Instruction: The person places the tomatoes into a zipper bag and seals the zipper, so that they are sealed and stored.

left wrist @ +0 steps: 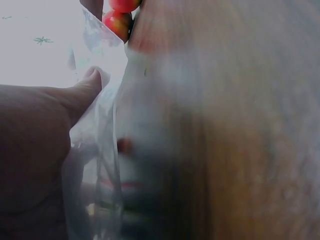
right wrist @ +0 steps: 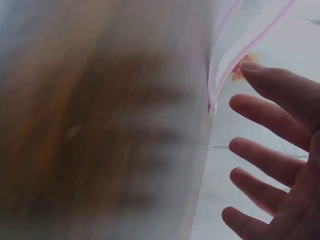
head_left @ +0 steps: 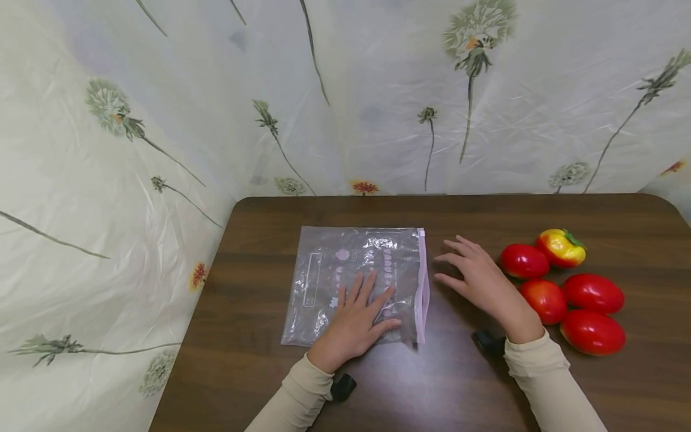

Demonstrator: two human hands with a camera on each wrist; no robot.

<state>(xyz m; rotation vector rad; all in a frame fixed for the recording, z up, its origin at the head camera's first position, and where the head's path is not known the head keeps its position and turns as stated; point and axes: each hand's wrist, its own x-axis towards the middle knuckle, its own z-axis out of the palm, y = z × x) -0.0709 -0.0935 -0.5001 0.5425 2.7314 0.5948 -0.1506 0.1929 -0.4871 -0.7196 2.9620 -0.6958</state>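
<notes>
A clear zip bag (head_left: 318, 270) with pale purple print lies flat on the table, its pink zip edge (head_left: 423, 270) facing right and slightly parted in the right wrist view. My left hand (head_left: 356, 318) rests on the bag with fingers spread. To the right of the zip edge, my right hand (head_left: 480, 279) hovers over the table with its fingers extended and apart, holding nothing. In the right wrist view the fingers (right wrist: 265, 160) point toward the bag's opening (right wrist: 225, 65).
Right of my right hand sit several glossy red tomato-like fruits (head_left: 594, 294) and a red-yellow one with a green top (head_left: 561, 247). The dark wooden table (head_left: 259, 240) meets a flower-printed sheet (head_left: 367, 120) at its back edge.
</notes>
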